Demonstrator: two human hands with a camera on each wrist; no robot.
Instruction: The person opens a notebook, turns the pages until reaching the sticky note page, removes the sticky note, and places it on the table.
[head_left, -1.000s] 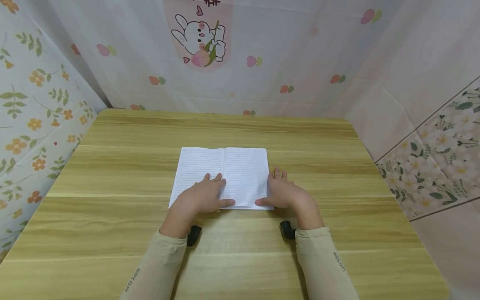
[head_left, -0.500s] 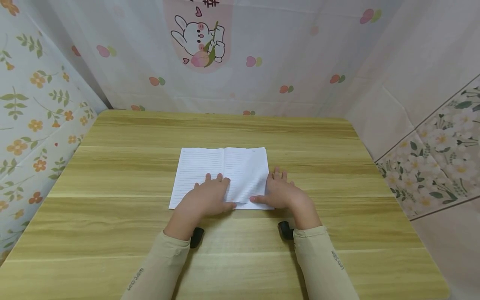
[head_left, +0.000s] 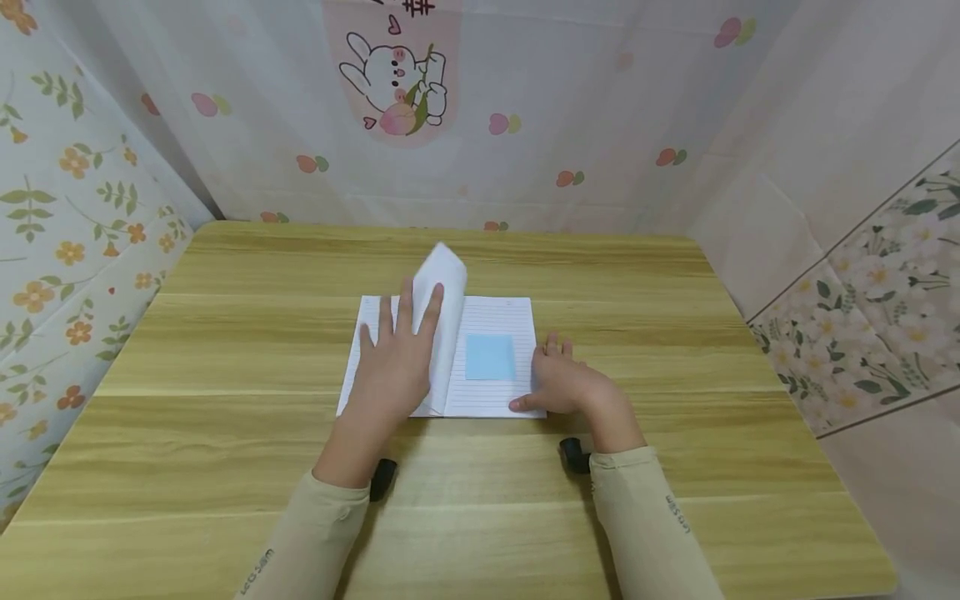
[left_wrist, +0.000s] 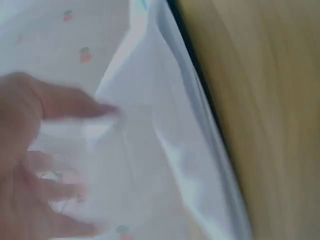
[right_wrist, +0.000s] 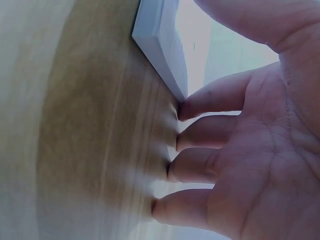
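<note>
A lined notebook (head_left: 486, 396) lies open on the wooden table, one turning page (head_left: 448, 292) standing up near its spine. My left hand (head_left: 393, 358), fingers spread and fairly straight, is against that page on the left half; the left wrist view shows the hand blurred beside the raised page (left_wrist: 150, 90). On the right-hand page sits a light blue sticky note (head_left: 491, 357). My right hand (head_left: 566, 383) rests at the notebook's right edge, thumb over the page corner. In the right wrist view its fingertips touch the table alongside the notebook (right_wrist: 167, 50).
The wooden table (head_left: 675, 333) extends around the notebook on every side. Behind it hangs a white curtain (head_left: 600, 100) with a rabbit print, and a floral cloth (head_left: 75, 275) hangs at the left. A black wrist device (head_left: 574, 456) shows under the right wrist.
The right-hand page has lifted and swung leftward with my left hand, which moved up and left. The blue sticky note has come into sight. My right hand stays nearly in place.
</note>
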